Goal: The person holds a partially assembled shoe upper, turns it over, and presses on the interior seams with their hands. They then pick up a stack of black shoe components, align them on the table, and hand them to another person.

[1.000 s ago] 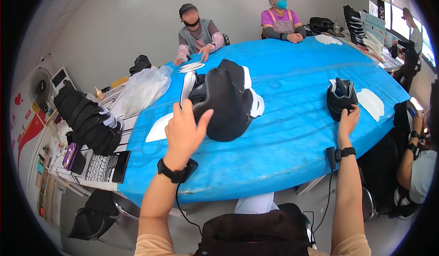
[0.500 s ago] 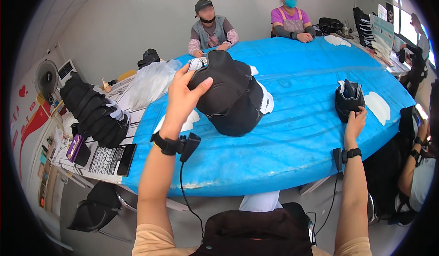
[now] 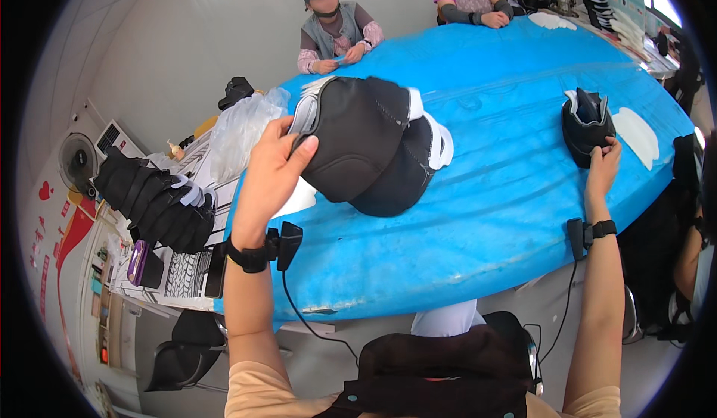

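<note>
My left hand (image 3: 270, 173) grips the near-left edge of a few nested black shoe uppers (image 3: 355, 145), thumb on the outside and fingers partly hidden behind the edge. White lining shows at the stack's right side, and grey lining by my fingers. The stack is tilted over the blue-covered table (image 3: 463, 231). Farther right, my right hand (image 3: 605, 168) pinches the near side of a single black shoe upper (image 3: 586, 134) with a grey-lined opening facing up. Beside it lies a flat white piece (image 3: 636, 138); another white piece (image 3: 300, 198) is partly covered by the stack.
A long leaning stack of black uppers (image 3: 157, 201) lies at left, near a clear plastic bag (image 3: 243, 142). Across the table sit a person in a vest (image 3: 336, 33) and a person in an apron (image 3: 474, 0). A black chair (image 3: 187, 351) stands below left.
My view has tilted down and turned, so the scene sits differently. My left thumb appears lower along the stack's edge. The person in the vest bends forward, a small blue thing at their hands.
</note>
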{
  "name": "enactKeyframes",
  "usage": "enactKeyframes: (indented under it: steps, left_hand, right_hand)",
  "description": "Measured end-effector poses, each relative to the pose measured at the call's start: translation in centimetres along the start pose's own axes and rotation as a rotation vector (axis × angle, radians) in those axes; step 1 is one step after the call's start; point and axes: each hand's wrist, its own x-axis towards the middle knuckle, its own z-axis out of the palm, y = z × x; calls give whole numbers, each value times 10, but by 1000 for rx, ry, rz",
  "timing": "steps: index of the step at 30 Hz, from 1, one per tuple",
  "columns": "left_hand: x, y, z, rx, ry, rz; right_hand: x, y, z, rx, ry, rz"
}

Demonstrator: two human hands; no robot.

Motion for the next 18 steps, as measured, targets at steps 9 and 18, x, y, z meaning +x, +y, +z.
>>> enactKeyframes:
  steps: [9, 18]
  left_hand:
    - [45, 45, 24, 530, 265, 448]
    - [44, 51, 73, 376, 137, 381]
  right_hand:
    - [2, 0, -1, -131, -27, -44]
    - [-1, -52, -6, -229, 11, -607]
